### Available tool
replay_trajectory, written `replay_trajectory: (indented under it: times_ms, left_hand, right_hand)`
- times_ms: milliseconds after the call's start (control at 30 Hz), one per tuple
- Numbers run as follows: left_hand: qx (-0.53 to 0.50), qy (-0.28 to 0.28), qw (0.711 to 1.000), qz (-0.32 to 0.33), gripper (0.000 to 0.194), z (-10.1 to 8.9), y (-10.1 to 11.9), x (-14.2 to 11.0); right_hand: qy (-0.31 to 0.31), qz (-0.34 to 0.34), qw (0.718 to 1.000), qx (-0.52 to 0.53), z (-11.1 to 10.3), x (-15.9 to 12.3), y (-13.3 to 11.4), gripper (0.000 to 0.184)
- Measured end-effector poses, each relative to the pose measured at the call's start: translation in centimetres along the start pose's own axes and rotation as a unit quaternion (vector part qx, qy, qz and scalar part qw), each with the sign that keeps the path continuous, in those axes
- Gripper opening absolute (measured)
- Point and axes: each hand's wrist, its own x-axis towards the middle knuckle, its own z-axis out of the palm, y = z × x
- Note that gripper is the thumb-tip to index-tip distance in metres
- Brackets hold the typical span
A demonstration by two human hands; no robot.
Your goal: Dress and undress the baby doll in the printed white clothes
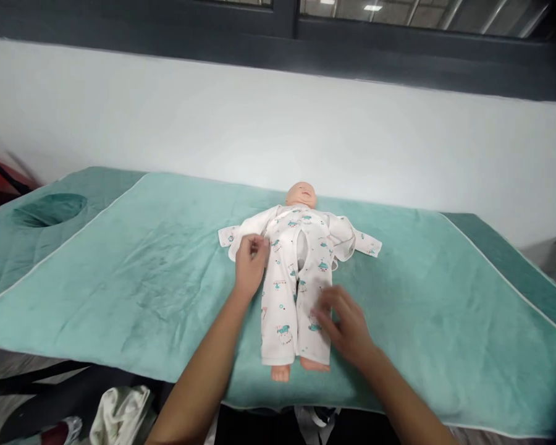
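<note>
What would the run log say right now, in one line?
left hand: at shirt | right hand: blurred, by pants leg | doll: on its back, feet bare | sheet: green, under doll

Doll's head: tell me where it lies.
In the head camera's view, the doll's head lies slightly right of centre near the far edge of the green cover, close to the white wall and beyond the printed clothes.
</note>
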Motion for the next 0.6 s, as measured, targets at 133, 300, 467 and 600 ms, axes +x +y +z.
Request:
replay_trajectory:
  times_ms: [133, 300, 467, 600]
  left_hand:
    - [0.041, -0.19, 0.981, 0.022, 0.012, -4.4, 2.6, -9.7]
    - [0.16, -0.293, 0.936, 0.11, 0.032, -6.3, 4.9, -17.6]
    - [0.259, -0.212, 0.932, 0.141, 0.017, -5.4, 5.7, -19.0]
    - [0.294, -0.191, 0.926, 0.142, 0.011, -4.5, 6.4, -19.6]
  right_hand:
    - [-0.096, 0.03, 0.995, 0.011, -0.6, -8.3, -1.8, 0.024]
    - [-0.11, 0.087, 0.99, 0.0, 0.1, -9.1, -3.0, 0.022]
    - [-0.105, 0.129, 0.985, 0.05, -0.2, -8.6, -4.0, 0.011]
    - [-0.084, 0.145, 0.981, 0.095, -1.2, -9.2, -4.2, 0.006]
